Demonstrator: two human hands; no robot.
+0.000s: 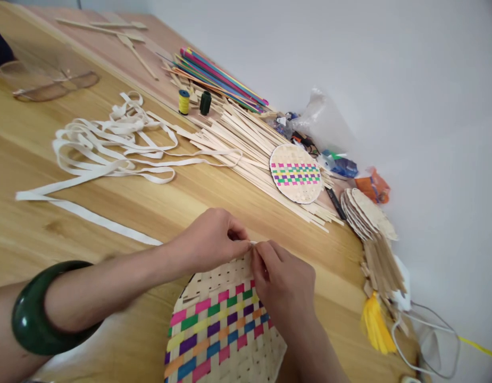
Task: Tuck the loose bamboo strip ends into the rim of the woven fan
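A person's two bare hands met at the top edge of a woven panel [225, 324], which stood tilted toward the viewer at the bottom centre, just above a wooden table [337, 303]. The panel was pale, with checkered bands of pink, green, yellow, purple, orange and blue across its middle.

The left hand [214, 239] came in from the left, a dark green bangle [34, 314] on its forearm; its thumb and fingers pinched the panel's edge. The right hand [288, 284] had its thumb and bent forefinger pressed together on the same edge, just beside the left fingertips. A bit of white showed between them, too small to make out.

A white ribbon [106, 222] lay in loose loops on the left, one length running out of sight behind the left forearm. Beyond the hands were a yellow spool [184, 102], a dark green spool [205, 103], a bundle of coloured strips [225, 77] and many pale strips [238, 138]. A smaller round woven piece [295, 194] rested on the pale strips. A yellow tassel [377, 324] hung at the right.
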